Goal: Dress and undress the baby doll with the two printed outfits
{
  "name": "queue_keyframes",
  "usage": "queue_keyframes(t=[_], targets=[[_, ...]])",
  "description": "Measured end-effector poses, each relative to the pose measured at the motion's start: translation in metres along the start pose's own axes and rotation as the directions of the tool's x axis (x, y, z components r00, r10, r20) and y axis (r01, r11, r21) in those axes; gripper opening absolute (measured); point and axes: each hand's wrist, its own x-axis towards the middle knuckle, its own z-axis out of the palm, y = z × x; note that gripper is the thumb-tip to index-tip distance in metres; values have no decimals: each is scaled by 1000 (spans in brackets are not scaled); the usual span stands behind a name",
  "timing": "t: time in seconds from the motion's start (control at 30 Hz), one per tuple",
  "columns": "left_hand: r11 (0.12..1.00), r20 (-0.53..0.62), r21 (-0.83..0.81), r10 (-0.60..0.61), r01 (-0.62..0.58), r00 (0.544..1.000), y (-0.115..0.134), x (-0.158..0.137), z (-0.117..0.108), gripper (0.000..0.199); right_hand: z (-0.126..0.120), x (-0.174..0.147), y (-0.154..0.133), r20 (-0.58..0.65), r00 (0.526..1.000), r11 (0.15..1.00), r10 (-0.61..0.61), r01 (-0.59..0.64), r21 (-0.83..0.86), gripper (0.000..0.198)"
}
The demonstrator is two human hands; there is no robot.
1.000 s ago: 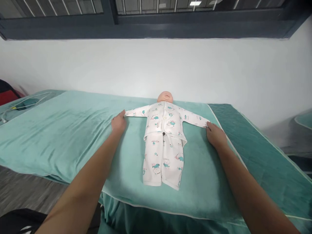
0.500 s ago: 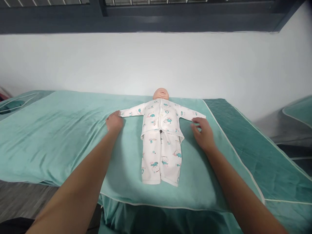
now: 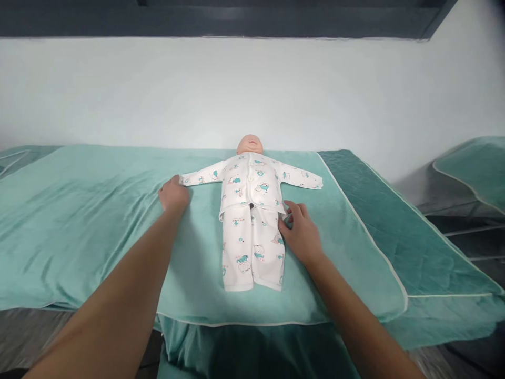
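Note:
A baby doll (image 3: 250, 143) lies on its back in a white long-sleeved top (image 3: 252, 181) and white trousers (image 3: 239, 247), both printed with small teal and pink figures. Its arms are spread out to the sides, and the top's hem overlaps the trouser waist. My left hand (image 3: 174, 195) is closed at the cuff of the sleeve on the left, its fingertips partly hidden. My right hand (image 3: 302, 231) is beside the doll's hip, with thumb and fingers apart. Its fingertips reach the right corner of the hem; whether they touch the cloth I cannot tell.
A light green blanket (image 3: 118, 210) lies under the doll, over a darker green quilted cover (image 3: 402, 242). Behind runs a white wall (image 3: 252, 89) with a dark beam (image 3: 236, 21) overhead. Another green cover (image 3: 479, 171) is at the far right.
My right hand has moved from below the right-hand sleeve cuff leftward and down to the top's hem. My left hand stays at the other cuff. The camera view has shifted slightly.

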Motion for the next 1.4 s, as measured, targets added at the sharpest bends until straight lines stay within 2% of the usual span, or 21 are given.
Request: queue_keyframes(t=[0.1, 0.23, 0.3, 0.43, 0.53, 0.6, 0.67, 0.77, 0.87, 0.93, 1.1, 1.2, 1.3, 1.4], targets=[[1000, -3, 6, 1, -1, 1000, -1, 1, 1, 52, 0, 8, -1, -24, 999, 997, 24, -26, -71, 42], [1000, 1, 6, -6, 6, 1000, -2, 2, 1, 51, -3, 3, 2, -64, 995, 992, 75, -81, -95, 38], [1000, -3, 11, -10, 10, 1000, -2, 2, 1, 50, -4, -5, 3, -78, 994, 997, 71, -73, -24, 38], [1000, -7, 6, -26, 26, 1000, -2, 3, 3, 50, -12, -38, -5, -139, 990, 973, 19, 14, 231, 33], [999, -11, -12, -30, 30, 999, -3, 4, 5, 51, -23, -76, -17, -52, 994, 933, -91, 104, 345, 35], [1000, -18, -13, -26, 26, 999, -3, 4, 6, 51, -27, -101, -25, 68, 979, 918, -193, 156, 364, 47], [1000, -23, -10, -17, 17, 1000, -3, 4, 5, 50, -27, -116, -31, 108, 970, 922, -219, 169, 349, 45], [1000, -8, -12, -9, 9, 1000, -4, 3, 4, 49, -25, -119, -38, 97, 967, 906, -236, 182, 382, 26], [1000, -1, -10, -17, 17, 1000, -4, 3, 2, 50, -33, -112, -44, 96, 946, 868, -309, 239, 436, 20], [1000, -9, -6, -21, 21, 1000, -4, 3, 1, 50, -44, -110, -47, 59, 943, 859, -326, 270, 435, 20], [1000, -5, -11, -21, 21, 1000, -4, 2, 0, 49, -66, -122, -43, -59, 960, 887, -274, 276, 371, 23], [999, -6, -30, -21, 21, 1000, -4, 1, -1, 48, -59, -130, -38, -70, 969, 928, -238, 248, 278, 24], [999, -10, -47, -23, 23, 1000, -4, 0, -2, 46, -47, -131, -40, -58, 974, 957, -218, 225, 185, 36], [999, -20, -48, -12, 11, 1000, -4, 0, -1, 45, -39, -125, -51, 24, 953, 944, -303, 297, 144, 54]])
